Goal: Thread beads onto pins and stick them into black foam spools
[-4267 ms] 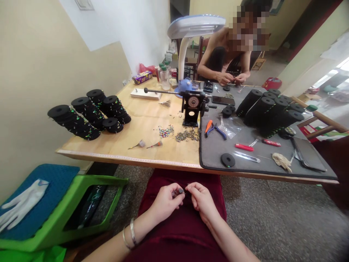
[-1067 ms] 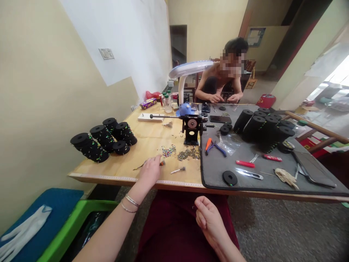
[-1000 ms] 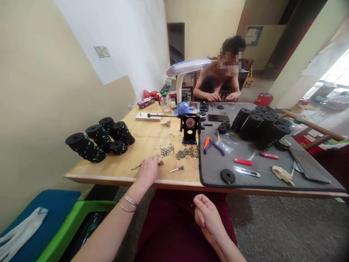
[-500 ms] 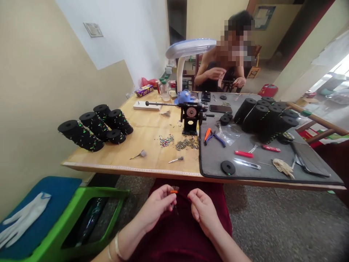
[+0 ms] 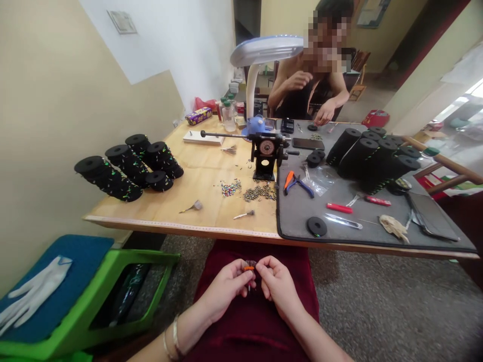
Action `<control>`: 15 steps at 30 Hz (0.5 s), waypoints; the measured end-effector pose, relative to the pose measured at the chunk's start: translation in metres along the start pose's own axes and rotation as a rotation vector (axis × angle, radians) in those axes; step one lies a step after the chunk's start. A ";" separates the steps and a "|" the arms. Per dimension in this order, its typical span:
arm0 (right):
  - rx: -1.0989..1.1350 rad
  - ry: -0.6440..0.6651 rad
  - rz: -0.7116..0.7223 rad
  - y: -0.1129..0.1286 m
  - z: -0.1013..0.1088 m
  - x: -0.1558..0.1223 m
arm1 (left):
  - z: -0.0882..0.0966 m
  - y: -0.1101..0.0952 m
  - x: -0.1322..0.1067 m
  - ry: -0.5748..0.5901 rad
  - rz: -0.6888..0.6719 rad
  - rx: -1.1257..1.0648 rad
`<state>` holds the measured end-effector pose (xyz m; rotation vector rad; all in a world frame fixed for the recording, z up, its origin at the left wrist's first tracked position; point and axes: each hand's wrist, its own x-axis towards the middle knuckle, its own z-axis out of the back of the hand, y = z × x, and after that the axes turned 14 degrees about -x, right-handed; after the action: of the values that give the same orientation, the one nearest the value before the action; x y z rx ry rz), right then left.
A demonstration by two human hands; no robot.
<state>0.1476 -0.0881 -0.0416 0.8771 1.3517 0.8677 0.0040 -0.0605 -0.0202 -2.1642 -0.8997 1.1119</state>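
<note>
The left hand [image 5: 226, 284] is closed, its thumb and fingers pinching a small orange-banded bundle [image 5: 248, 268] over the dark red cloth [image 5: 241, 327] on the lap. The bundle's long axis runs away from the body: the bristly end points to the table [image 5: 158, 206], and a thin part shows below the fingers. The right hand [image 5: 277, 279] brings thumb and forefinger beside the bristles; how tightly they close, or on what, I cannot tell.

Coloured beads [image 5: 228, 190] are strewn near the black machine [image 5: 266, 156]. Farther from it, an orange-banded bundle [image 5: 249, 268] is pinched by the left hand [image 5: 226, 285].
</note>
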 end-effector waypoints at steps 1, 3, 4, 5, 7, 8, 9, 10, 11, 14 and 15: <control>-0.003 -0.001 -0.001 0.000 0.000 0.000 | 0.000 0.000 0.000 0.003 0.003 0.008; -0.007 -0.001 -0.001 0.000 0.000 0.000 | 0.000 0.001 -0.001 0.012 0.014 0.023; -0.005 -0.001 0.002 0.000 0.000 0.000 | 0.000 0.001 0.000 0.016 0.019 0.028; -0.001 -0.002 0.005 0.000 0.000 0.000 | 0.000 0.001 0.000 0.022 0.023 0.030; 0.008 -0.003 0.010 0.001 -0.001 0.000 | 0.000 0.001 0.001 0.031 0.030 0.022; 0.011 -0.006 0.013 0.001 -0.001 -0.001 | 0.000 0.002 0.001 0.034 0.033 0.009; 0.013 -0.009 0.016 0.002 -0.001 -0.001 | 0.000 0.002 0.001 0.039 0.038 -0.009; 0.015 -0.011 0.019 0.002 -0.001 0.000 | 0.000 0.002 0.001 0.041 0.044 -0.031; 0.017 -0.013 0.022 0.003 -0.001 0.000 | 0.000 0.002 0.001 0.043 0.051 -0.056; 0.024 -0.021 0.032 0.002 -0.001 0.000 | 0.000 0.002 0.001 0.040 0.059 -0.122; 0.022 -0.021 0.035 0.001 -0.001 0.000 | 0.000 0.002 0.001 0.043 0.054 -0.129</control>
<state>0.1463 -0.0874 -0.0408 0.9272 1.3328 0.8698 0.0052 -0.0611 -0.0216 -2.3204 -0.9212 1.0549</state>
